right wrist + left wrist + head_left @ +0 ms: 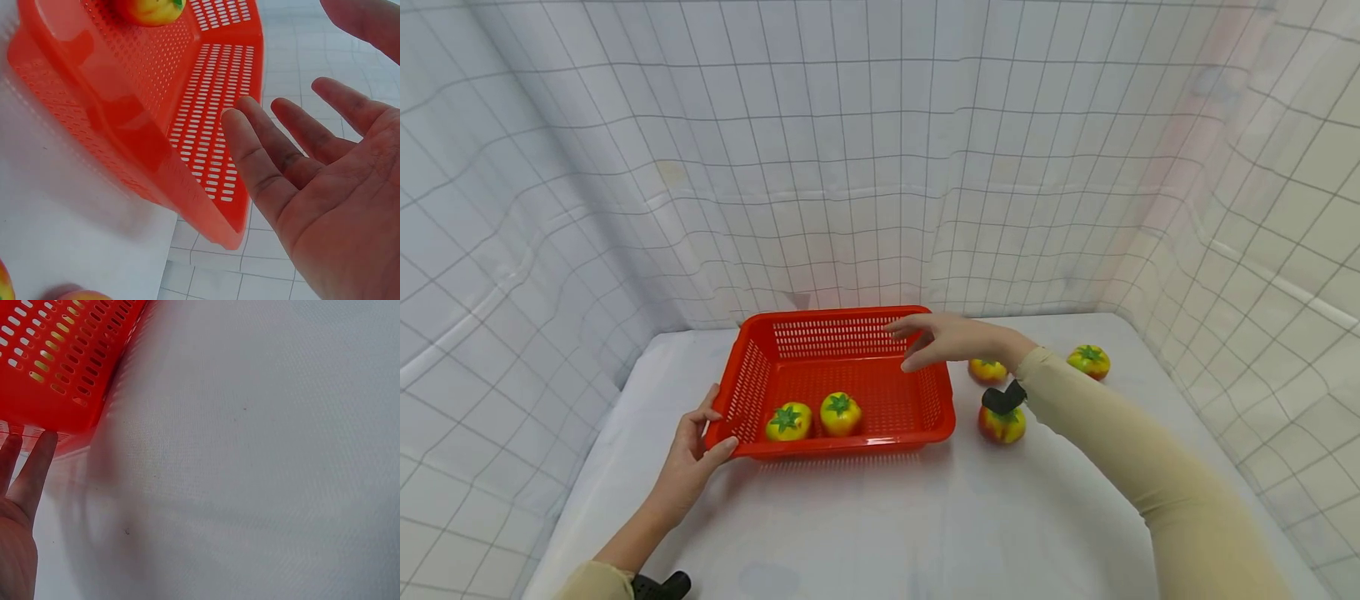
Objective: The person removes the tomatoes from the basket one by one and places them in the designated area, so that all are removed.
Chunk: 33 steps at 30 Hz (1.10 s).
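A red plastic basket [865, 375] with slotted walls stands on the white table. Inside, near its front wall, sit two yellow-red toy fruits with green leafy tops, one on the left [789, 422] and another beside it [841, 414]. My left hand [688, 454] grips the basket's front left corner, thumb at the front rim and fingers along the left side. Over the basket's right part hovers my right hand [951, 340], its fingers spread and nothing in them. The right wrist view shows that palm [350, 206] bare beside the slotted wall.
Right of the basket lie more such fruits: one close under the right wrist [1002, 425], one partly hidden behind the forearm [987, 372], and one farther right [1088, 362]. White checked curtains [880, 167] enclose the table [887, 533] at the back and sides.
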{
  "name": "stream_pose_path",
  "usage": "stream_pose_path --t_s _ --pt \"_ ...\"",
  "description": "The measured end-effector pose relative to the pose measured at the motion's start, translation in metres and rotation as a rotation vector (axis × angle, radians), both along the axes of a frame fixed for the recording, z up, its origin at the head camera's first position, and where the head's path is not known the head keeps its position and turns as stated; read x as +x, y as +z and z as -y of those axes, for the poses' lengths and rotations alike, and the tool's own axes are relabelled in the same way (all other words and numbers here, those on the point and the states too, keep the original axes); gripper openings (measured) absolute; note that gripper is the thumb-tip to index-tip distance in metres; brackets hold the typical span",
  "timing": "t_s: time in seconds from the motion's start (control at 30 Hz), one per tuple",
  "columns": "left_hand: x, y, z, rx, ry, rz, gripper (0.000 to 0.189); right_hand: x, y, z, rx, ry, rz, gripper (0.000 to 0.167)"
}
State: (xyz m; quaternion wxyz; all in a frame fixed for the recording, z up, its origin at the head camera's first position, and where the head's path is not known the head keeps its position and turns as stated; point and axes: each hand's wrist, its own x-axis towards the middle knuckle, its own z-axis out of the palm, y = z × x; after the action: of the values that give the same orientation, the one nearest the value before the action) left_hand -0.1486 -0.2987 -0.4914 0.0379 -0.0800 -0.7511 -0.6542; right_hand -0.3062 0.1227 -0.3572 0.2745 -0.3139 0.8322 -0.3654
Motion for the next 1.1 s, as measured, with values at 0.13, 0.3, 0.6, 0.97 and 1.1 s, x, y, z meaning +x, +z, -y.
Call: stream_pose_path --t_s 0.13,0.3,0.6,0.97,1.1 --pt "0.000 0.000 0.001 0.004 -0.007 0.003 0.038 -0.005 0.001 0.012 0.020 0.025 0.018 0.072" --pt "-0.001 0.000 0.002 0.012 -0.012 0.001 0.038 -0.012 0.003 0.029 0.015 0.084 0.045 0.072" --pt "-0.002 -0.001 0.003 0.015 -0.014 -0.004 0.038 -0.022 -0.004 0.058 0.059 0.181 0.064 0.072" --pt "-0.003 -0.003 0.003 0.031 -0.013 -0.011 0.038 -0.027 -0.016 0.083 0.113 0.209 0.078 0.065" --pt "-0.002 -0.004 0.003 0.026 -0.009 -0.007 0.037 -0.030 -0.021 0.092 0.125 0.229 0.085 0.065"
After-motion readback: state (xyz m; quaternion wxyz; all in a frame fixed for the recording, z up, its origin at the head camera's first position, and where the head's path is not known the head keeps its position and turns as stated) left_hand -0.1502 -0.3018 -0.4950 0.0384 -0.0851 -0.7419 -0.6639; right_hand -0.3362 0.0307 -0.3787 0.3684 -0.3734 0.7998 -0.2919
